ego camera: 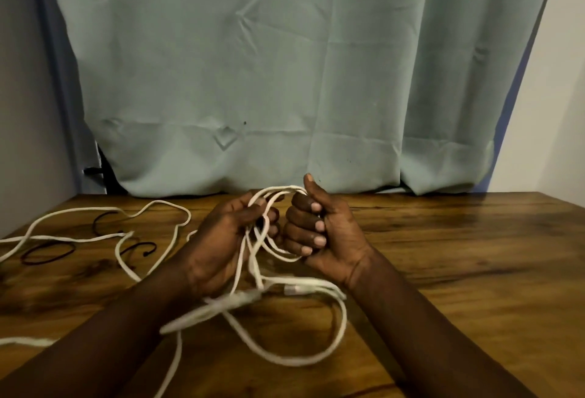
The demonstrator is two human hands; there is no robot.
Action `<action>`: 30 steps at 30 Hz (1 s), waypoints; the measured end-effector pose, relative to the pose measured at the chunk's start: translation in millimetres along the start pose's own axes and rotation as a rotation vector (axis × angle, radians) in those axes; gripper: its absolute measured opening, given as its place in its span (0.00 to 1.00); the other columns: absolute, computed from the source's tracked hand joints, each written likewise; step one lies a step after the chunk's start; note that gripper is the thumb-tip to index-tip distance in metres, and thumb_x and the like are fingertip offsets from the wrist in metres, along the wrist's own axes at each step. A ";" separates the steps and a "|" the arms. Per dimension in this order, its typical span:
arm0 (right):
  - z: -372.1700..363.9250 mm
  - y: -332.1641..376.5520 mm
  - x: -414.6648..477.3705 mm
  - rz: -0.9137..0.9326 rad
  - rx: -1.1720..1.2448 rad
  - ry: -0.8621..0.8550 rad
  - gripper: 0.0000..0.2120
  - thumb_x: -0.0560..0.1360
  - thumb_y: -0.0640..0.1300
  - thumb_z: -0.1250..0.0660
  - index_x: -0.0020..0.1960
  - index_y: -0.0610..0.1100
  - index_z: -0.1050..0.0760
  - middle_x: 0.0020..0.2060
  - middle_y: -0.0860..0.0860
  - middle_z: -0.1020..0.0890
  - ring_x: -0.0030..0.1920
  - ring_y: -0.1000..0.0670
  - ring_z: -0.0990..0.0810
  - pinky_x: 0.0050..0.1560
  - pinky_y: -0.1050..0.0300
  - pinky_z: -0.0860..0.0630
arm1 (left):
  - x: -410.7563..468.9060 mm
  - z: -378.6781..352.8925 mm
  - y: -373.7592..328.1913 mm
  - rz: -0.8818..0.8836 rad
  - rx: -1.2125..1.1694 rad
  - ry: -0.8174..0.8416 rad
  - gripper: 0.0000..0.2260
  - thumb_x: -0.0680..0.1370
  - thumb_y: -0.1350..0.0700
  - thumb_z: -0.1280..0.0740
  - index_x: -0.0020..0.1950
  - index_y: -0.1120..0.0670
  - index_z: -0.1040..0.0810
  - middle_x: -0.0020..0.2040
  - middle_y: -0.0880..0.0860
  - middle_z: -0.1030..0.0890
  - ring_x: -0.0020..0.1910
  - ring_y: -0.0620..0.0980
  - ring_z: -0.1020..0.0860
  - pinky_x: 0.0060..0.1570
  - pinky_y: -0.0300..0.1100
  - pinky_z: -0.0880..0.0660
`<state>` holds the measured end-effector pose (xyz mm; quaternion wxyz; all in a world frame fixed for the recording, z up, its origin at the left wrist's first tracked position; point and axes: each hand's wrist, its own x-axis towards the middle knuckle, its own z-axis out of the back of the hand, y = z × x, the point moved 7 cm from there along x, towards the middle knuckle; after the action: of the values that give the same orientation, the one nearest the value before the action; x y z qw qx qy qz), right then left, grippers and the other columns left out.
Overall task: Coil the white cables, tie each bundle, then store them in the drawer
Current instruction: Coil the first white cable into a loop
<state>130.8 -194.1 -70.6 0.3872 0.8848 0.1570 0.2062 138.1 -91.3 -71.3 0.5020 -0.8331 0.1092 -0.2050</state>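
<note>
While left hand [221, 239] and right hand [326, 233] clamp fingers [304, 226] round cable loops [278, 190], coiling looks barely begun; nothing tied, more cable [79, 236] sprawls over the desk [443, 255].

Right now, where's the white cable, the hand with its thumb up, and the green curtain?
white cable [212, 310]: head view, on its thick blurred stretch.
right hand [332, 239]: head view, on the palm, below the raised thumb.
green curtain [253, 65]: head view, on the middle of the cloth.
</note>
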 end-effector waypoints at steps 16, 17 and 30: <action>15.6 17.0 -4.7 0.077 0.016 -0.202 0.24 0.77 0.51 0.37 0.26 0.51 0.42 0.17 0.54 0.42 0.14 0.55 0.44 0.21 0.68 0.47 | -1.2 6.9 5.2 0.032 0.061 0.009 0.14 0.78 0.63 0.34 0.62 0.62 0.22 0.50 0.64 0.18 0.44 0.57 0.17 0.48 0.52 0.16; 15.1 16.6 -4.0 0.072 0.049 -0.174 0.24 0.78 0.51 0.38 0.26 0.51 0.42 0.17 0.54 0.42 0.15 0.55 0.44 0.21 0.67 0.47 | -2.1 5.2 5.2 0.046 0.024 0.025 0.14 0.77 0.63 0.34 0.62 0.62 0.21 0.47 0.64 0.18 0.40 0.55 0.17 0.42 0.49 0.15; 38.4 71.9 -23.7 0.391 0.212 -0.279 0.29 0.82 0.50 0.47 0.21 0.48 0.40 0.16 0.54 0.41 0.15 0.55 0.44 0.20 0.66 0.43 | -6.6 15.4 23.2 0.270 0.367 0.133 0.14 0.80 0.59 0.33 0.65 0.59 0.23 0.35 0.51 0.24 0.22 0.42 0.37 0.21 0.32 0.44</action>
<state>137.4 -275.0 -46.1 0.2633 0.9538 -0.0512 0.1353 139.6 -87.5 -99.6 0.6595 -0.6904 0.2134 -0.2068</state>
